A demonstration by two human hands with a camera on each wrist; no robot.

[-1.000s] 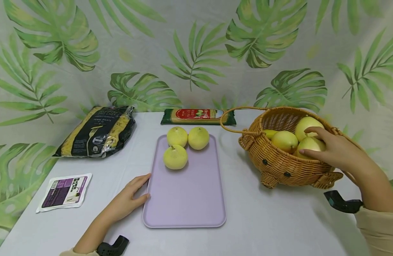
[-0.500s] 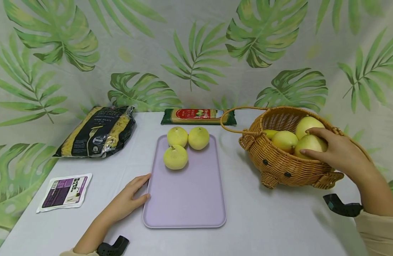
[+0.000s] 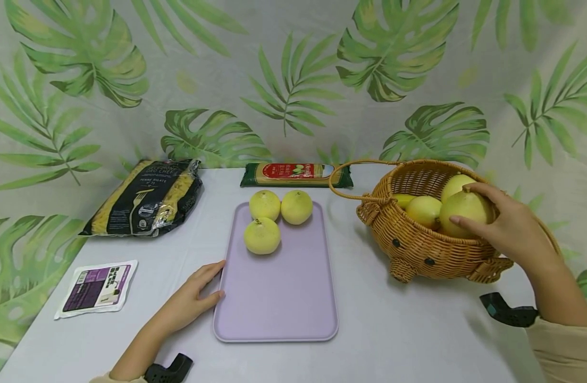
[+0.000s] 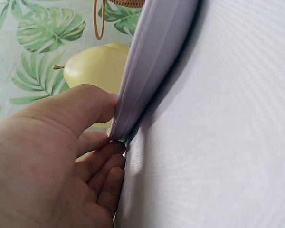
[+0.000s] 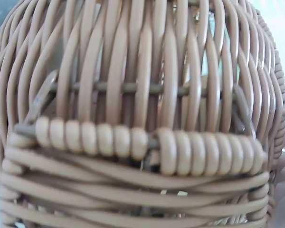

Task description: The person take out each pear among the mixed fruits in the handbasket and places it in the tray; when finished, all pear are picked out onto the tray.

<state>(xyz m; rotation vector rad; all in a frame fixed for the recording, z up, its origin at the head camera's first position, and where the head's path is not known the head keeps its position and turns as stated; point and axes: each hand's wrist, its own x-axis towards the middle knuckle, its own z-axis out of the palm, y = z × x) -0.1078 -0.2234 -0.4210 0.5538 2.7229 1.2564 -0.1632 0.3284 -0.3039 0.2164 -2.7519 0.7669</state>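
Note:
My right hand (image 3: 518, 229) grips a yellow-green pear (image 3: 466, 215), thumb in front and fingers behind, at the right side of the wicker pig basket (image 3: 432, 258). Two similar fruits (image 3: 424, 211) lie beside it in the basket. Weave of the basket (image 5: 133, 90) fills the right wrist view, with only a sliver of the hand at its right edge. My left hand (image 3: 190, 300) touches the left rim of the lilac tray (image 3: 279, 308) with thumb and fingertips; the left wrist view shows them against the rim (image 4: 142, 66). Three pears (image 3: 262, 235) sit at the tray's far end.
A yellow item (image 3: 402, 199), partly hidden, lies in the basket, whose loop handle (image 3: 336, 183) reaches left. Behind the tray lies a green-ended pasta packet (image 3: 295, 175). A black penne bag (image 3: 142, 199) and a purple-white packet (image 3: 96, 287) are at left.
The right hand has closed around the pear and raised it slightly within the basket, moving a little to the right. The left hand and the tray have stayed still.

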